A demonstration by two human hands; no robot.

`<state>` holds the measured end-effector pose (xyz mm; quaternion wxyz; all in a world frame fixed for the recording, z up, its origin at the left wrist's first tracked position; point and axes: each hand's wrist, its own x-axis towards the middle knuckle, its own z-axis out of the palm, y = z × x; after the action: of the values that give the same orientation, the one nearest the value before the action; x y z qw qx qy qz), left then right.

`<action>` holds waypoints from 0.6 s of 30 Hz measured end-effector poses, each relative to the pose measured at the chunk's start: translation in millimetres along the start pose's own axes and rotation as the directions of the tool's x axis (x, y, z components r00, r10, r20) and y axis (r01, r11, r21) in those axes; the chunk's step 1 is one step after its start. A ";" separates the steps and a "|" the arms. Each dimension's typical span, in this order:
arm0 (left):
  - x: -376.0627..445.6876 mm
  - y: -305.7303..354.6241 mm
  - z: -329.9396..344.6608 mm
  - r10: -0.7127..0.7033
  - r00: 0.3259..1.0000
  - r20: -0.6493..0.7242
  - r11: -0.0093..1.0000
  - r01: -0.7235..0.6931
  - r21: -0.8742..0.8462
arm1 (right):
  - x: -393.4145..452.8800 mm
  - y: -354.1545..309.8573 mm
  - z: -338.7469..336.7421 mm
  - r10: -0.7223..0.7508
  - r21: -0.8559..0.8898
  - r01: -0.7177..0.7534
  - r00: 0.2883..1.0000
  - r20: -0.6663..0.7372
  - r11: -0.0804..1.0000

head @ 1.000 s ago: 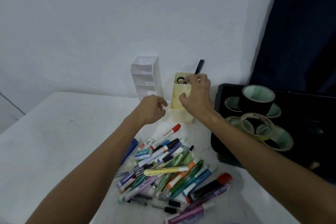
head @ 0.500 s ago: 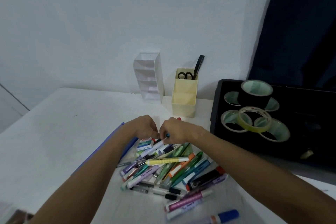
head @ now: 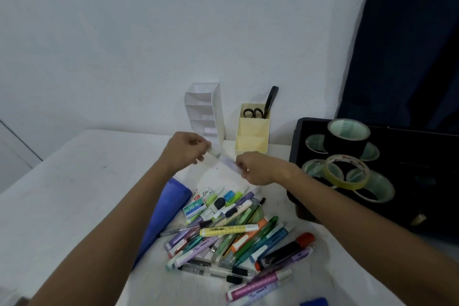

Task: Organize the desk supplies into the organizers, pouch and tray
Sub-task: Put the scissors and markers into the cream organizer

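Both hands pinch one pale marker point(head: 224, 160) above the pen pile point(head: 231, 233): left hand point(head: 185, 148) one end, right hand point(head: 255, 169) the other.

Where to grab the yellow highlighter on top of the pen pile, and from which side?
Pinch the yellow highlighter across its mid-barrel, coming straight down from above. It lies flat and nearly horizontal on top of the pen pile, so its upper and long sides look exposed, while its ends sit close to neighbouring pens. Both hands currently hold another pen.
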<state>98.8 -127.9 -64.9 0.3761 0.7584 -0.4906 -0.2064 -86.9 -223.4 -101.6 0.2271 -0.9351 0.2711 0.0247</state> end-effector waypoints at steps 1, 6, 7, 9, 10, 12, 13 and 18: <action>2.3 8.8 -4.2 0.019 0.998 -0.060 0.999 -0.022 -0.045 | -2.3 3.2 -9.1 0.031 0.052 -0.029 0.999 -0.027 0.998; 22.0 48.9 -12.3 0.177 0.949 -0.259 0.984 -0.180 0.015 | -8.2 13.5 -53.1 0.194 0.365 -0.068 0.927 -0.322 0.929; 25.2 56.2 -10.2 0.215 0.936 -0.279 0.977 -0.204 0.070 | -6.6 16.2 -59.5 0.227 0.410 -0.054 0.893 -0.387 0.910; 31.9 67.6 -3.5 0.269 0.923 -0.275 0.959 -0.231 0.162 | 1.6 24.7 -68.7 0.290 0.460 -0.032 0.814 -0.503 0.887; 35.8 71.4 1.2 0.286 0.923 -0.258 0.951 -0.242 0.191 | 6.8 28.8 -71.4 0.312 0.470 -0.026 0.780 -0.542 0.882; 43.7 74.8 11.5 0.314 0.925 -0.216 0.935 -0.260 0.242 | 16.6 34.0 -72.2 0.324 0.462 -0.030 0.753 -0.573 0.887; 47.2 74.9 17.0 0.325 0.925 -0.196 0.924 -0.267 0.272 | 20.7 34.4 -71.0 0.321 0.450 -0.037 0.754 -0.573 0.892; 60.1 69.9 40.1 0.322 0.941 -0.104 0.897 -0.268 0.350 | 38.1 33.5 -58.7 0.302 0.392 -0.083 0.785 -0.540 0.916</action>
<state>56.3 -213.1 -32.9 0.3082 0.7413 -0.5962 -0.0004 -76.3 -293.1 -69.3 0.2889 -0.8075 0.4235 -0.2918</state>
